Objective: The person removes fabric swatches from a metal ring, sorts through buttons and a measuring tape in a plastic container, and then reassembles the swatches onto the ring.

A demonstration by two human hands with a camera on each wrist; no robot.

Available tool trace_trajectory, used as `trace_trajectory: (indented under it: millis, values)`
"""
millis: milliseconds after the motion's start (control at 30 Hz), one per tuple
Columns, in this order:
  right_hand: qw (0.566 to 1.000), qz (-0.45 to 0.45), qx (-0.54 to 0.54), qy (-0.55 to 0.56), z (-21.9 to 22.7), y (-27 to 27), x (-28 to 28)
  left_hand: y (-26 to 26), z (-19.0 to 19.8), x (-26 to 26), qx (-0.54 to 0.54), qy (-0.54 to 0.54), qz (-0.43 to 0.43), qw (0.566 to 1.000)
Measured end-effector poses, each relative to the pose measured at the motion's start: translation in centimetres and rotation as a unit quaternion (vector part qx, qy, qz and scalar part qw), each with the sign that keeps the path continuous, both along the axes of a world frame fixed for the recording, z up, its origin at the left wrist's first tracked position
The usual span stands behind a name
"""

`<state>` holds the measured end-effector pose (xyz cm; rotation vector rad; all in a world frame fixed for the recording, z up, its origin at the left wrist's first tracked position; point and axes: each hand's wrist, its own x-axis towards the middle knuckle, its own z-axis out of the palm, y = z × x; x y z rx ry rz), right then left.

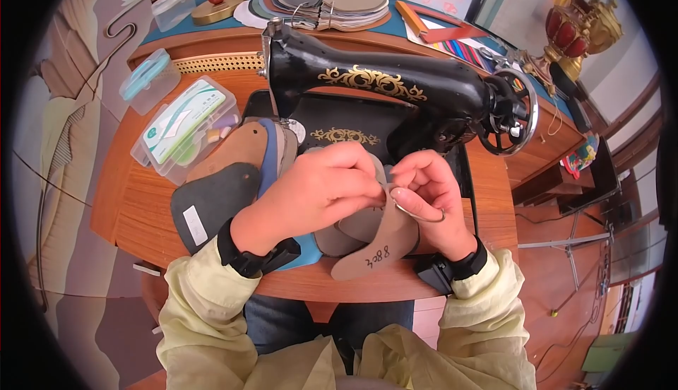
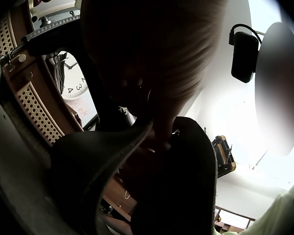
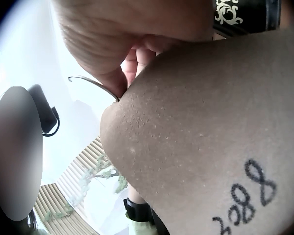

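A brown leather swatch (image 1: 376, 252) with handwritten digits hangs between my two hands, its narrow end up. My left hand (image 1: 321, 185) pinches that narrow end with its fingertips. Close beside it, my right hand (image 1: 434, 192) holds a thin open metal ring (image 1: 424, 215) at the swatch's tip, the thumb along it. In the right wrist view, the curved ring (image 3: 95, 85) sticks out past the swatch's (image 3: 196, 112) corner. More grey-brown swatches (image 1: 335, 240) lie below the hands. The left wrist view is dark, with swatches (image 2: 186, 171) spread near the fingertips.
A black sewing machine (image 1: 381, 72) with a handwheel (image 1: 519, 114) stands behind the hands. At left are a dark swatch (image 1: 212, 196) with a white label, a blue swatch (image 1: 270, 164), and clear plastic boxes (image 1: 187, 128). Bound swatches (image 1: 332, 5) lie on the back shelf.
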<state>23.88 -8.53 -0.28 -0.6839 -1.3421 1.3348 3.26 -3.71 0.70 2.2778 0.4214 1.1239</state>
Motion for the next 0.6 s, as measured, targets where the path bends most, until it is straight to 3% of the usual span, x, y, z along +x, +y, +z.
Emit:
trace_trajectory:
  millis: [67, 167, 267, 467, 600]
  values:
    - [0.998, -0.022, 0.049, 0.018, -0.6, 0.3, 0.0, 0.1, 0.0, -0.1, 0.0, 0.0, 0.01, 1.0]
    - [0.993, 0.005, 0.104, -0.054, -1.2, 0.8, 1.1, 0.2, -0.4, -0.1, -0.013, -0.024, 0.036, 0.999]
    - [0.997, 0.0, 0.059, -0.043, -0.5, 0.3, 0.4, 0.1, 0.2, -0.4, -0.038, -0.006, 0.052, 0.998]
    - [0.978, -0.06, 0.159, -0.122, -0.8, 1.0, 0.6, 0.1, 0.2, -0.2, -0.055, -0.022, 0.035, 0.998]
    - [0.976, -0.102, 0.126, -0.143, -1.2, 1.0, 1.0, 0.3, 0.1, -0.1, -0.118, -0.045, 0.006, 0.992]
